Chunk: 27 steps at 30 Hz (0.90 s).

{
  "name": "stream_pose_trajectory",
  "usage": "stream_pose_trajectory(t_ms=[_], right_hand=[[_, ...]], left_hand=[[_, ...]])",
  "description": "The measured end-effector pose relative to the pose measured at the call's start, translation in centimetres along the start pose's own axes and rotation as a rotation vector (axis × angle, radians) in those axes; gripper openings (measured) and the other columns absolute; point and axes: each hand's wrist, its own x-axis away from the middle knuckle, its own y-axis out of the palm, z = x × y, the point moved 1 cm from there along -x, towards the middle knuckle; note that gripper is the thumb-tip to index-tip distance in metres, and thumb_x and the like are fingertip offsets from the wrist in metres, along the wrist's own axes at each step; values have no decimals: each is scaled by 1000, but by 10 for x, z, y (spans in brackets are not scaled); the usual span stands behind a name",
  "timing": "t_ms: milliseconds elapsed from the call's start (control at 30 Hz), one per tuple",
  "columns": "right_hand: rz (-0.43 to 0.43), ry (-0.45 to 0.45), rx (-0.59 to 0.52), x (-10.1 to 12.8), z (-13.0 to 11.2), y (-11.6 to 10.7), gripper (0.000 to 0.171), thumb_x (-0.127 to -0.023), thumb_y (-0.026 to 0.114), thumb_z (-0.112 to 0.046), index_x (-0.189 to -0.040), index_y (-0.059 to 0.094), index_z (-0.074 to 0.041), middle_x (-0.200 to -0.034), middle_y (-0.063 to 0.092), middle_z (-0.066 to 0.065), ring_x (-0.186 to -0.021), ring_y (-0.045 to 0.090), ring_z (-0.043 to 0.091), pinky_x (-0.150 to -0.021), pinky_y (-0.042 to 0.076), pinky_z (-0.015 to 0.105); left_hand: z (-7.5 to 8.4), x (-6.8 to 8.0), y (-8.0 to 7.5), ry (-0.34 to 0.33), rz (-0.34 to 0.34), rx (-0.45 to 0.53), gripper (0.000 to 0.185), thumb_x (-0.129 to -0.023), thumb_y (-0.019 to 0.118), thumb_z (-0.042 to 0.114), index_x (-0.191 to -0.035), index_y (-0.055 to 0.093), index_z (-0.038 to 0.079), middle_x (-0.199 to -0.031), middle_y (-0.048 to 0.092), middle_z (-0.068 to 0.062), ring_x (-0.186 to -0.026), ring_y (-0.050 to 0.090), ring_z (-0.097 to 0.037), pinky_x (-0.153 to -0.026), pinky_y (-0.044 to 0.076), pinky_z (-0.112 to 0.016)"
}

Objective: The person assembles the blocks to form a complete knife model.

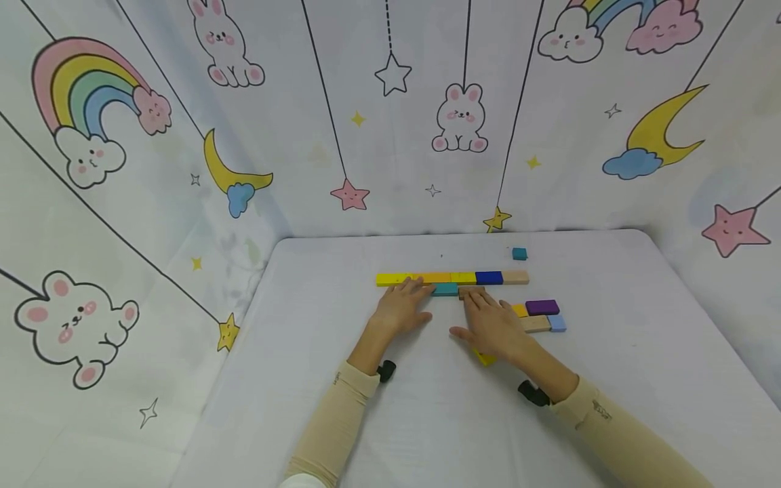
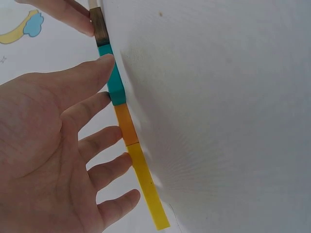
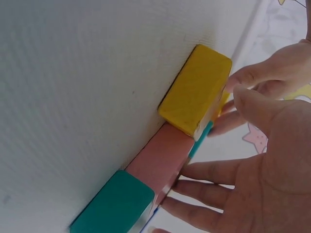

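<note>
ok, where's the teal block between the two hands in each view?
Head: teal block at centre, just below the long coloured row, by the left hand fingertips.
Left wrist: upper left, touched by the thumb tip.
Right wrist: bottom left, most likely the same block.
Shared landmark: the brown block butting its end, at the top in the left wrist view and reddish in the right wrist view.

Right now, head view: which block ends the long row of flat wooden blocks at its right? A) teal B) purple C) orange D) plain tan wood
D: the plain tan wooden block closes the row's right end, just past the dark blue wooden block; purple lies apart, nearer the person.
</note>
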Motion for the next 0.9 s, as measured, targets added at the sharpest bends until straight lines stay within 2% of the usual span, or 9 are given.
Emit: stream_pose_trajectory(t_ms=[300, 900], right_hand=[[-33, 17, -2, -4, 3, 1, 89, -89, 55, -64, -151, 34, -4, -157, 31, 17, -144, 29, 37, -105, 33, 67], [1, 13, -13, -6, 1, -1, 89, -88, 59, -62, -150, 35, -3, -156, 32, 18, -143, 31, 37, -103, 36, 66]], left_hand=[[2, 0, 1, 3, 4, 2, 65, -95, 59, 48, -153, 33, 33, -161, 24, -1, -148, 21, -28, -117, 24, -53], [-1, -2, 3, -8, -1, -23, 66, -94, 59, 50, -153, 32, 34, -161, 24, 0, -148, 21, -27, -117, 24, -53]])
